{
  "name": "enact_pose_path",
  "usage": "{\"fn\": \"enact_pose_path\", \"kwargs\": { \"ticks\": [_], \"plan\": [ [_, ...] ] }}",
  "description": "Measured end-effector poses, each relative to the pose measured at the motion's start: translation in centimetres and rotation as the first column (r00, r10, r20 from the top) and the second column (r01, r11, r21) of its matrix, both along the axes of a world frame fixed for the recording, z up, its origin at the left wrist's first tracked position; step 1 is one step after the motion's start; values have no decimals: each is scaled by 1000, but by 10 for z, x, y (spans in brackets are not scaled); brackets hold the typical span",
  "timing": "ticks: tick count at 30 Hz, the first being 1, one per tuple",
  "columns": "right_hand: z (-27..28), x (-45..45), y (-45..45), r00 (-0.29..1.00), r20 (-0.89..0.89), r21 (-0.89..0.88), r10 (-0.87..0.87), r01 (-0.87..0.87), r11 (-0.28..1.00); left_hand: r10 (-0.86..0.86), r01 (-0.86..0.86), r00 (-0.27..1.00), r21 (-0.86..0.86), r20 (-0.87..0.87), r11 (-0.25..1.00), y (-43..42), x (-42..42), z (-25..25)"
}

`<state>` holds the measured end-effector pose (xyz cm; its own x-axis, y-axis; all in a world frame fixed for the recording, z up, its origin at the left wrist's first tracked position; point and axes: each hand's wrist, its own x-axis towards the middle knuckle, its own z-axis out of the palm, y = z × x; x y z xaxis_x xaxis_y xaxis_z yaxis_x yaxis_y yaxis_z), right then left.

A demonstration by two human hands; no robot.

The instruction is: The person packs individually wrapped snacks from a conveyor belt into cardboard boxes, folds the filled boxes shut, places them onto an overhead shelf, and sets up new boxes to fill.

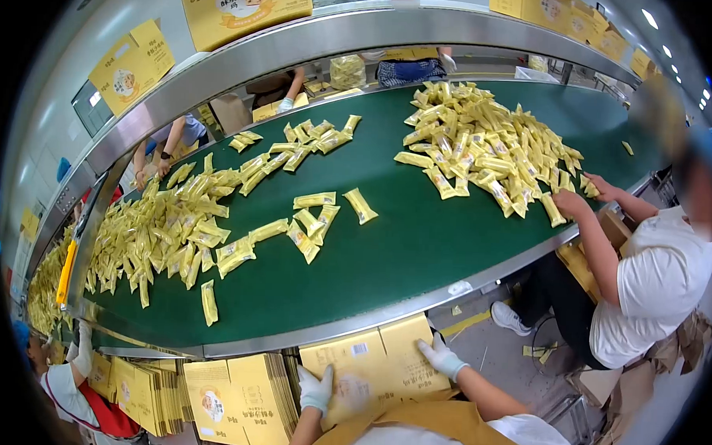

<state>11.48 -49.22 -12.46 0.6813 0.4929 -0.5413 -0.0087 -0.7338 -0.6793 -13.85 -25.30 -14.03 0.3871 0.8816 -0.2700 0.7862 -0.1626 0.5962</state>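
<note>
Both of my hands wear white gloves and hold a flattened yellow cardboard box [374,364] with a barcode label and printed lettering. My left hand [316,388] grips its left edge, thumb on top. At the right edge, my right hand [442,357] has its fingers over the cardboard. The box lies low in front of my body, just below the near rim of the green conveyor belt [346,277]. Beside my left hand stands a stack of similar flattened boxes [236,399].
Small yellow wrapped packets form a heap [476,140] at the right of the belt and a larger pile [168,224] at the left. A person in a white shirt [644,272] handles packets on the right. Other people work across the belt and at lower left.
</note>
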Motion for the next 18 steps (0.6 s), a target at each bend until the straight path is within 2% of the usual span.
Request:
{"fn": "enact_pose_path", "kwargs": {
  "ticks": [1,4,5,6,7,10,12,13,16,17,18],
  "plan": [
    [-4,-7,-4,1000,-26,20,-11,12,1000,62,-68,996,76,71,995,-8,-4,-5],
    [20,-5,-8,996,-84,86,-3,11,996,132,-124,987,-88,91,988,-9,4,29],
    [16,-1,-12,995,-99,112,28,-17,994,145,-109,966,-173,212,979,-8,5,40],
    [8,1,-15,992,-113,137,61,-45,989,142,-114,960,-128,240,985,-11,2,39],
    [-7,-1,-18,998,-56,212,20,-7,977,138,-120,953,-83,269,989,-12,1,35],
    [2,-14,-29,996,10,410,-86,74,909,159,-165,883,-27,441,986,-24,-2,39],
    [1,-9,-50,913,-409,563,1,251,788,182,-186,789,-55,587,981,-34,1,57],
    [0,-5,-63,809,-581,598,82,358,717,163,-164,794,-52,586,985,-37,4,69],
    [7,-6,-97,792,-553,642,260,205,739,-139,78,753,122,644,989,-33,28,89],
    [-2,0,-108,841,-515,608,166,221,763,-243,177,756,168,608,970,-27,38,97],
    [11,7,-119,856,-507,626,97,288,725,-292,239,718,170,632,956,-24,53,104]
  ]
}}
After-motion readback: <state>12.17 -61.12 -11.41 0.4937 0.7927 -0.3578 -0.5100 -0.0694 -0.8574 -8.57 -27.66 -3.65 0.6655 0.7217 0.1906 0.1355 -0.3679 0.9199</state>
